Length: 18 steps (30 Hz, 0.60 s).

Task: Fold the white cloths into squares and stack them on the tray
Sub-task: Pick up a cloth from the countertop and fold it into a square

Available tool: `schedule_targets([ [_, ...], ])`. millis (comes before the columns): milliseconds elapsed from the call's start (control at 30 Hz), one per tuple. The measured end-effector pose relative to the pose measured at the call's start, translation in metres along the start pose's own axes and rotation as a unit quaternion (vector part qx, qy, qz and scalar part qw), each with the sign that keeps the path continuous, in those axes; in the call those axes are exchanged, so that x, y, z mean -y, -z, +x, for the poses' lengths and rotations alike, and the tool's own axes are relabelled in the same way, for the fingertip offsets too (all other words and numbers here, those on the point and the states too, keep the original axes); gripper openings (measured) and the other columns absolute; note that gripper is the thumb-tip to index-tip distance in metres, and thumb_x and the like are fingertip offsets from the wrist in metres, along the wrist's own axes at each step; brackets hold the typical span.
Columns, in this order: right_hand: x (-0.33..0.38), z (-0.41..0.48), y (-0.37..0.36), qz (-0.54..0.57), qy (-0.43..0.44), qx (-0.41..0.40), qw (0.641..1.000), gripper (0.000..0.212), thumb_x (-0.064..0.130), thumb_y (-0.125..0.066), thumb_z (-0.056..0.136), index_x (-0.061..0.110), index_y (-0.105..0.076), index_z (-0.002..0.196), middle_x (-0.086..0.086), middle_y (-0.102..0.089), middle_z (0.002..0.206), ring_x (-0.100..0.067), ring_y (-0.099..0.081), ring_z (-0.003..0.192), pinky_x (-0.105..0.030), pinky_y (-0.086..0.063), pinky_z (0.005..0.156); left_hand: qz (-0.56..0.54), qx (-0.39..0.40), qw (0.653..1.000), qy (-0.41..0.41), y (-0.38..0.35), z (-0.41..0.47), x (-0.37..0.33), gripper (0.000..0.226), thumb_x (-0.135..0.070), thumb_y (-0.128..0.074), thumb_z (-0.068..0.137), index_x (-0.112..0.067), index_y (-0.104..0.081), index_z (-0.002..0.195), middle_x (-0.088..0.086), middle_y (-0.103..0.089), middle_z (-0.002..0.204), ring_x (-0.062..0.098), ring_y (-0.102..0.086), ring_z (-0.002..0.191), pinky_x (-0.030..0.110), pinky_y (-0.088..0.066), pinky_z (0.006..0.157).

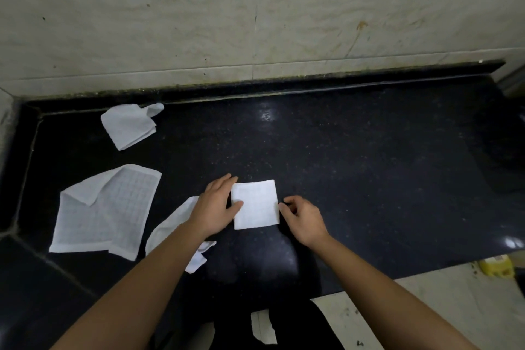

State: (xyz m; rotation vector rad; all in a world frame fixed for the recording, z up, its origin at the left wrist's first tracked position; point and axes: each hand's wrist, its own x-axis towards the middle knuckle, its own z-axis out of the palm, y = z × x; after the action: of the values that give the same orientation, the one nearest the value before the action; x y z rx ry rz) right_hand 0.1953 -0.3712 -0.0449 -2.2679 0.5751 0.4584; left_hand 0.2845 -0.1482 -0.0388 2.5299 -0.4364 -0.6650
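Left of the folded cloth (255,204) my left hand (217,204) presses flat; right hand (301,217) curls at its right edge, grip unclear.

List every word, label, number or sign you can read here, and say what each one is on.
Nothing in this view can be read.
Yellow object on the floor at the right edge: it has a pale label-like patch, too blurred to read.
Spread cloth: only a woven grid pattern, no writing.
Folded cloth: no writing visible.
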Motion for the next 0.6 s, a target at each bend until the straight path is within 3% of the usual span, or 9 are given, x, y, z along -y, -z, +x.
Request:
schedule_targets([
  [167,0.007,-0.001,-0.008,0.042,-0.083,0.028,0.995,0.027,0.046,-0.061,0.093,0.023,-0.069,0.105,0.008,-0.066,0.092,-0.012,-0.061,0.094,-0.023,-0.044,0.078,0.017,0.000,1.000,0.013,-0.003,0.005,-0.009,0.057,-0.030,-0.053,0.099,-0.016,-0.034,0.151,0.003,-0.040,0.153,0.023,-0.032,0.141,0.037,-0.032,0.115],
  [333,0.011,-0.001,-0.007,0.079,-0.114,0.048,0.989,0.012,0.030,-0.068,0.085,0.024,-0.069,0.095,0.011,-0.068,0.093,-0.007,-0.063,0.090,-0.014,-0.042,0.063,0.028,0.005,0.997,0.076,-0.016,-0.020,-0.011,0.061,-0.034,-0.053,0.098,-0.018,-0.030,0.152,0.006,-0.042,0.150,0.024,-0.037,0.138,0.040,-0.039,0.109],
  [467,0.018,-0.004,0.006,0.089,-0.072,0.054,0.992,0.005,0.026,-0.069,0.085,0.029,-0.068,0.089,0.013,-0.068,0.090,-0.005,-0.063,0.087,-0.013,-0.045,0.068,0.025,0.011,0.992,0.124,-0.020,-0.035,-0.010,0.064,-0.039,-0.052,0.096,-0.020,-0.029,0.152,0.006,-0.046,0.146,0.023,-0.044,0.133,0.039,-0.045,0.103],
  [600,0.032,-0.008,0.028,0.019,0.026,0.079,0.996,0.005,0.029,-0.069,0.087,0.031,-0.066,0.090,0.014,-0.066,0.087,-0.002,-0.062,0.080,-0.017,-0.047,0.069,0.053,-0.018,0.995,0.086,-0.008,-0.036,-0.023,0.067,-0.035,-0.055,0.096,-0.019,-0.024,0.154,0.008,-0.040,0.150,0.024,-0.040,0.136,0.037,-0.042,0.105],
])
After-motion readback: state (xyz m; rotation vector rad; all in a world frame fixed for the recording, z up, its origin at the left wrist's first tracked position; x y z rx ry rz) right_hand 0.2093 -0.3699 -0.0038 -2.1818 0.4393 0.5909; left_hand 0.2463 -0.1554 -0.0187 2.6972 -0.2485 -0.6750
